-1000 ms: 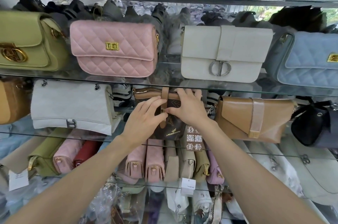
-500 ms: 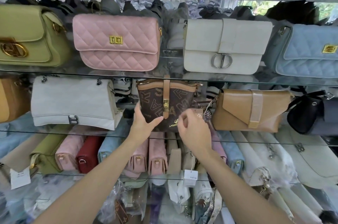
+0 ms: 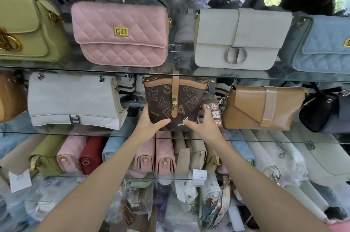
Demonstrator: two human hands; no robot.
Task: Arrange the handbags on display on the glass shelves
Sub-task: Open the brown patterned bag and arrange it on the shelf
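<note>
The brown monogram bag (image 3: 175, 102) now stands upright on the middle glass shelf (image 3: 56, 131), where a second ago it lay tipped forward under both palms. The left hand (image 3: 149, 119) cups its lower left corner, thumb across the front; the right hand (image 3: 203, 124) cradles the lower right, fingers curled round the side. The bag sits between the grey quilted bag (image 3: 73, 99) to its left and the tan envelope bag (image 3: 263, 106) to its right. I judge it nearly placed, needing only squaring up.
</note>
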